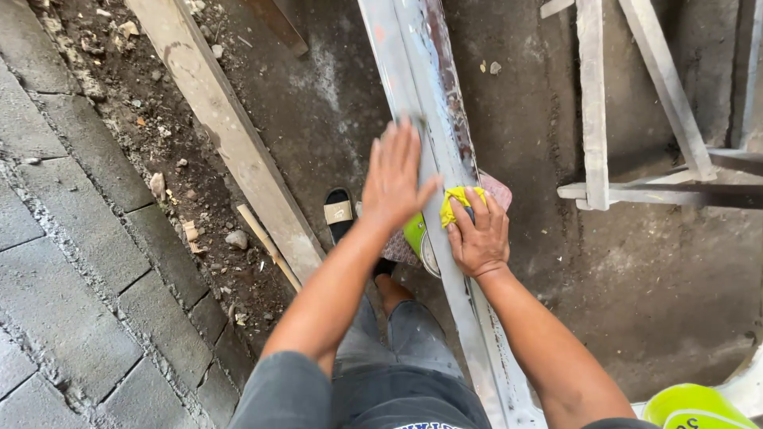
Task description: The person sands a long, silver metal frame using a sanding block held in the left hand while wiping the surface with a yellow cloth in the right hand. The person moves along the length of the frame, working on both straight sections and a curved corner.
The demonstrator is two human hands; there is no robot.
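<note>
Left hand [395, 179] fingers spread on metal beam [421, 87]; right hand [479, 234] fingers pinching yellow cloth [458, 200].

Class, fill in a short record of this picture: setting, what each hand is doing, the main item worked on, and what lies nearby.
Setting: rough concrete floor beside grey paving blocks
Main item: long pale metal strip running away from the person
Left hand: open, fingers spread, flat on the strip
Right hand: pressing a yellow cloth against the strip
Nearby: wooden plank to the left, wooden frame to the right, sandalled foot below the strip
</note>
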